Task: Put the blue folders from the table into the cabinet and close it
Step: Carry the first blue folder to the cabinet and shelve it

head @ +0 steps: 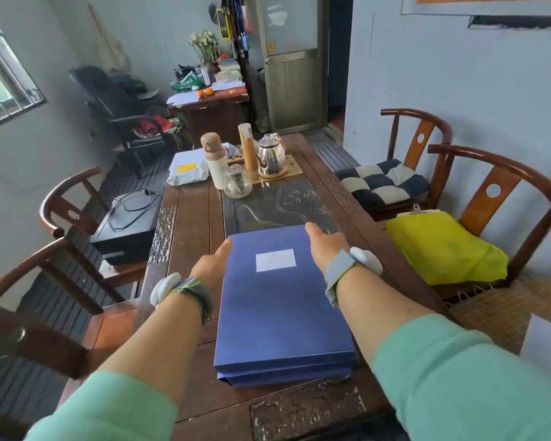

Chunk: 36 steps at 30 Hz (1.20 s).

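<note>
Resting flat on the near end of the dark wooden surface (185,224): a stack of blue folders (280,313), one on top of another, edges roughly aligned. Top folder carries a white label (275,260); any writing on it too faint to read. No other legible text on the folders.

Left hand (212,265) lies against the stack's left edge near the far corner, thumb stretched along the top rim; fingers hidden below, so grip cannot be confirmed. Right hand (323,245) rests at the far right corner of the top folder, thumb pointing forward; fingers out of sight, clasp likewise unclear. Both wrists wear grey bands with white pods, and both sleeves are mint green.

Farther along the surface: steel kettle (271,157), glass teapot (237,183), white flask (216,162). Yellow bag (439,249) on the chair at right.
</note>
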Each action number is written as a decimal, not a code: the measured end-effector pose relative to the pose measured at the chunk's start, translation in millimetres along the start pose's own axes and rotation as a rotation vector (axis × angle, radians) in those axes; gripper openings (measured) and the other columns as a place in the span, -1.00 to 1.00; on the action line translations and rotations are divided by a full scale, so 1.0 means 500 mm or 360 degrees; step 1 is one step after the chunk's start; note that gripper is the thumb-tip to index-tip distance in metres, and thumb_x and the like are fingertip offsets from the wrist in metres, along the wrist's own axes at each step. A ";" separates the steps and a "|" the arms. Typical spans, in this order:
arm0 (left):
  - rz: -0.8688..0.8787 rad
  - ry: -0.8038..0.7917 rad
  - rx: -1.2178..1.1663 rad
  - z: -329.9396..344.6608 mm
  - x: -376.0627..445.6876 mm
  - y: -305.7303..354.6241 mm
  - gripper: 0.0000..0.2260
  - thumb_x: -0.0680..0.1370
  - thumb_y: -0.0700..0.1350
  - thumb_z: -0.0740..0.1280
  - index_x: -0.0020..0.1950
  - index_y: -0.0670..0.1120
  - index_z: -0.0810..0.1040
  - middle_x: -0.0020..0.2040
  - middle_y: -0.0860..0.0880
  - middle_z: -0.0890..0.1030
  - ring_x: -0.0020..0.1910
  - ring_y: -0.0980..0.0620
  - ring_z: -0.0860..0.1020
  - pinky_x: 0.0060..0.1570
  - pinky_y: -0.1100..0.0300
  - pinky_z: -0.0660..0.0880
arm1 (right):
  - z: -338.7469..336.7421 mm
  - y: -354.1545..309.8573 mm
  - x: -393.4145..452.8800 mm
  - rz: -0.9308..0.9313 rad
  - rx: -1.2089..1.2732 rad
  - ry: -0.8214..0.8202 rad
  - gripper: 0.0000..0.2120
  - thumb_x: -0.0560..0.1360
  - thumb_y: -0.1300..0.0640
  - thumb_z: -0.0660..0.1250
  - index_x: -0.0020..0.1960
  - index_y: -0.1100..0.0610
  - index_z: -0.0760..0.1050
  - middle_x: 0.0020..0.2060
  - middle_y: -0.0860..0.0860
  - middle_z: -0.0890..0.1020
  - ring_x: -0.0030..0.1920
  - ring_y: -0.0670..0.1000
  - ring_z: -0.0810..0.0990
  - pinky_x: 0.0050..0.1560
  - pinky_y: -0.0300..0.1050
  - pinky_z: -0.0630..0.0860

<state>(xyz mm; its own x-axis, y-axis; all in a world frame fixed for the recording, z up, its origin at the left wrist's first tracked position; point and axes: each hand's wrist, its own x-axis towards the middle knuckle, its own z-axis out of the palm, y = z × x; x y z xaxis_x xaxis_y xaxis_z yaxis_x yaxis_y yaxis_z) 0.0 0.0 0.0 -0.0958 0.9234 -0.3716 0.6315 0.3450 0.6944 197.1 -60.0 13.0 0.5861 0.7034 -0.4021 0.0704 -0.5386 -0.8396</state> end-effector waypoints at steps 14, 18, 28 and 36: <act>-0.0166 -0.0222 -0.0245 0.067 0.027 -0.081 -0.35 0.59 0.22 0.14 0.44 -0.29 0.38 0.44 -0.20 0.44 0.46 -0.14 0.38 0.48 0.05 0.24 | 0.070 0.099 0.045 0.0231 -0.0249 -0.0095 -0.44 0.50 -0.18 0.22 0.23 0.28 0.40 -0.14 0.12 0.55 -0.27 0.09 0.47 -0.24 -0.14 0.38; -0.0110 -0.0099 -0.0299 0.070 0.027 -0.087 -0.34 0.55 0.19 0.24 0.44 -0.30 0.39 0.47 -0.19 0.42 0.48 -0.13 0.34 0.51 0.04 0.18 | 0.064 0.086 0.036 0.0205 -0.0172 -0.0081 -0.53 0.50 -0.09 0.26 0.18 0.27 0.44 -0.35 0.07 0.48 -0.40 0.02 0.39 -0.38 -0.17 0.31; 0.0061 0.0332 -0.0292 -0.085 -0.049 -0.021 -0.60 0.48 -0.06 0.43 0.20 -0.31 0.56 0.12 -0.16 0.64 0.17 -0.20 0.60 0.13 0.08 0.51 | 0.060 -0.042 -0.064 -0.0103 -0.0167 0.0086 -0.43 0.39 -0.18 0.30 0.21 0.22 0.43 0.08 0.14 0.59 -0.06 0.20 0.55 -0.06 -0.02 0.50; 0.0149 0.0515 -0.0643 -0.393 -0.216 0.034 -0.71 0.46 -0.08 0.43 0.09 -0.22 0.59 0.07 -0.19 0.66 0.08 -0.22 0.64 0.18 -0.10 0.56 | 0.104 -0.269 -0.281 -0.0470 0.0154 -0.0082 -0.44 0.43 -0.04 0.35 0.32 0.19 0.30 0.28 0.13 0.47 0.20 0.23 0.48 0.09 0.01 0.42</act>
<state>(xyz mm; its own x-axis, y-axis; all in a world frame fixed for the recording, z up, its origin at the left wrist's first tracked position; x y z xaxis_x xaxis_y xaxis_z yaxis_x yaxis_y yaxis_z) -129.9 -61.0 173.1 -0.3265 0.9360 -0.1317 0.3076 0.2370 0.9215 63.4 -62.6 163.6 0.5098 0.8468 -0.1518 0.1527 -0.2627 -0.9527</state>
